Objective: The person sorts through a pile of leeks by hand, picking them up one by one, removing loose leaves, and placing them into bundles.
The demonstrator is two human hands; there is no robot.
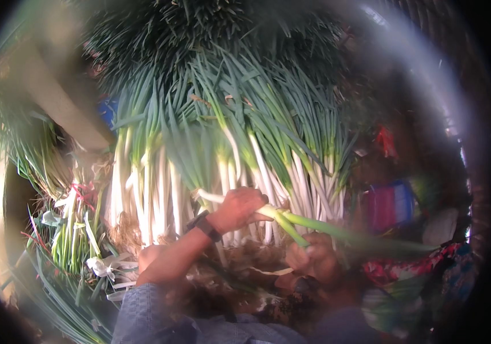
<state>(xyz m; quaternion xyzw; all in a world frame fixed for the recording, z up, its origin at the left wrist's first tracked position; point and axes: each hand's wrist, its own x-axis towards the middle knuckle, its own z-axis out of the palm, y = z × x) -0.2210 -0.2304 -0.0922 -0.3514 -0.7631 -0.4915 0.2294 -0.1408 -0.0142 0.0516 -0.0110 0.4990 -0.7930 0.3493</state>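
Observation:
My left hand (239, 208), with a dark band on its wrist, is closed around the white shank of a single green onion (271, 211). The root end pokes out to the left of the fist, and the green leaves run off to the right. My right hand (314, 258), partly blurred, pinches one green leaf of that onion where it forks away from the others. Behind both hands lies a wide row of green onions (228, 172), white stems and roots towards me and green tops pointing away.
A dense heap of dark green onion tops (211, 26) rises at the back. To the left are a bundle with red ties (75, 202), white peelings (103, 266) and loose leaves (60, 301). Striped fabric or bag (389, 204) and patterned red cloth (400, 266) lie at right.

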